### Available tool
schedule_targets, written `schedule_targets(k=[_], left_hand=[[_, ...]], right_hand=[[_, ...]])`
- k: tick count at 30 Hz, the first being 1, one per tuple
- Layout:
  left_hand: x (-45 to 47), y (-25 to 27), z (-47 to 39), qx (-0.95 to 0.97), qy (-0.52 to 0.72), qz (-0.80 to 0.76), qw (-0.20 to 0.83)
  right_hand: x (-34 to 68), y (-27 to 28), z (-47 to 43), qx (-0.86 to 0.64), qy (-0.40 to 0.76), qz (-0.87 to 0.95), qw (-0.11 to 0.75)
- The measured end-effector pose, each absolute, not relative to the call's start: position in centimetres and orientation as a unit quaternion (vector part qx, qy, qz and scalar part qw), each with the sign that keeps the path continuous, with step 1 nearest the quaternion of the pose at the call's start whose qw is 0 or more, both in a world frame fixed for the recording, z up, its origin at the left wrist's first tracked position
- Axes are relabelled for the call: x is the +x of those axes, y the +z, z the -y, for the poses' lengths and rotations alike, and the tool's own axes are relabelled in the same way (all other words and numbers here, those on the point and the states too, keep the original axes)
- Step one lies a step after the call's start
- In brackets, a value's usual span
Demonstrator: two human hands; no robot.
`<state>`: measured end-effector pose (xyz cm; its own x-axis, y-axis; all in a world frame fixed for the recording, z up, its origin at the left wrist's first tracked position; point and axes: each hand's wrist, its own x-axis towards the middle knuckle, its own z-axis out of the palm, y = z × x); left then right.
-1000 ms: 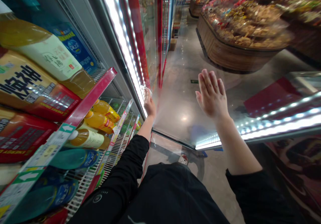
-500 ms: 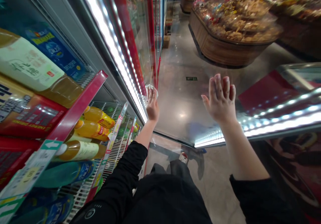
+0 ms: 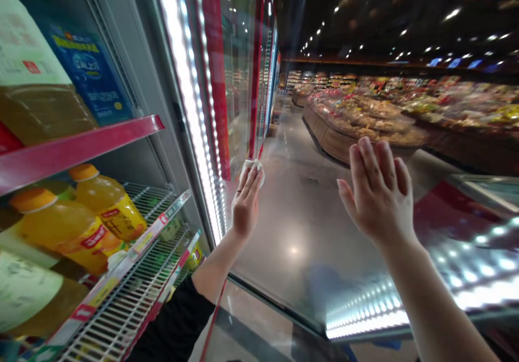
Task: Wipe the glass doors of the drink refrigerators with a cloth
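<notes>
My left hand [image 3: 245,202] is closed over a small white cloth [image 3: 255,167], its fingers pressing the cloth flat at the glass door. The door is transparent, and its dark lower frame [image 3: 279,306] shows below the hands. My right hand [image 3: 381,200] is raised with palm forward and fingers extended, holding nothing. It appears to rest on the same glass pane, though contact is hard to confirm. A bright LED strip [image 3: 190,81] runs along the door side just left of my left hand.
Left, fridge shelves hold orange drink bottles [image 3: 109,205] and a large bottle [image 3: 36,81] above a red shelf edge [image 3: 85,146]. A wire rack [image 3: 117,308] lies lower. Beyond the glass are a shiny floor [image 3: 284,227] and wooden bins [image 3: 328,129] of packaged goods. Another LED strip [image 3: 368,324] glows lower right.
My view has tilted upward, bringing the ceiling lights into sight and dropping my legs out. Both hands sit higher above the door's lower frame; the left still holds the cloth.
</notes>
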<state>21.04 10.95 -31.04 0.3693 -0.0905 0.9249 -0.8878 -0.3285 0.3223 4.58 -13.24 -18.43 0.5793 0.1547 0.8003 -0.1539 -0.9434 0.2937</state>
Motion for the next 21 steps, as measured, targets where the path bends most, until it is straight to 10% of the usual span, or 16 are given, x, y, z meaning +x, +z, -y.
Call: schedule_targets(k=[21], left_hand=[[24.8,-30.4,-10.3,0.641,0.523,0.425,0.368]], right_hand=[[6.6,-21.5,11.4,0.831,0.511,-0.087,0.203]])
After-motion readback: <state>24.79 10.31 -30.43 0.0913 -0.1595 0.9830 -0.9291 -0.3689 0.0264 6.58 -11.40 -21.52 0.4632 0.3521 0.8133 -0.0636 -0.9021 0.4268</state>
